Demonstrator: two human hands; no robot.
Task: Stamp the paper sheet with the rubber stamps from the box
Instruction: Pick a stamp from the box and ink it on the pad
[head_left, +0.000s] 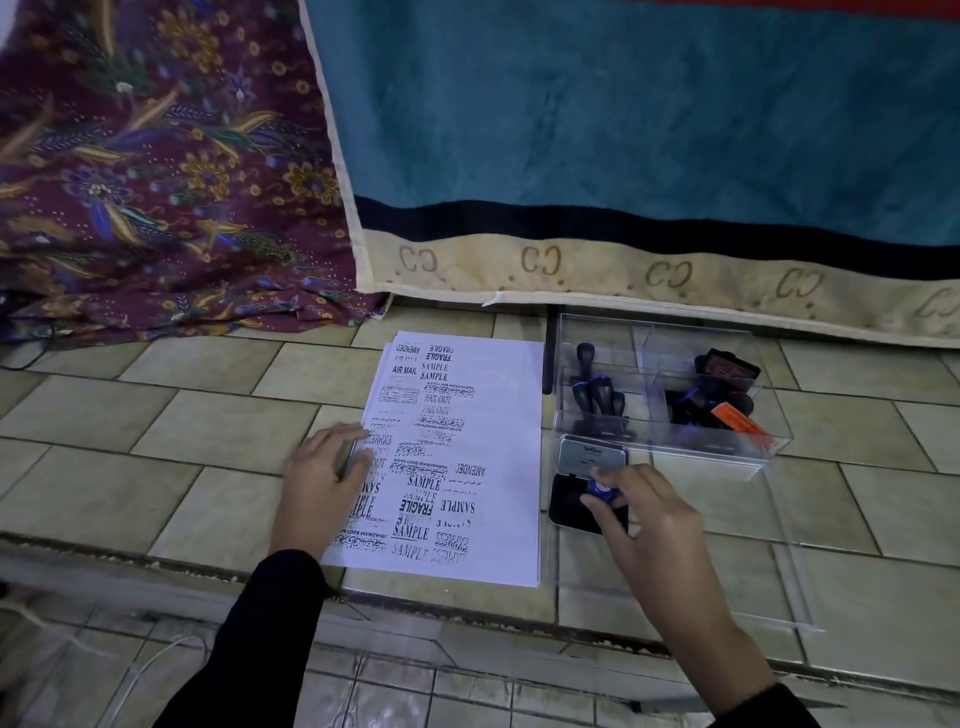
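Right hand (644, 512) pinches a small blue-topped stamp (602, 489) on the glossy black ink pad (569, 506), just before the clear plastic box (675, 449). The thin paper sheet (498, 415) lies just to its left, long side running away from the person, crowded with prints; left hand (324, 467) presses flat on its left edge

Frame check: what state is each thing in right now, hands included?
paper sheet: flat on the tiles, many prints, right strip blank.
left hand: flat, pressing the sheet's left edge.
ink pad: open, lid raised.
stamp: pinched, on or just over the pad.
right hand: pinches the stamp.
box: open, no lid on.
other stamps: inside the box.
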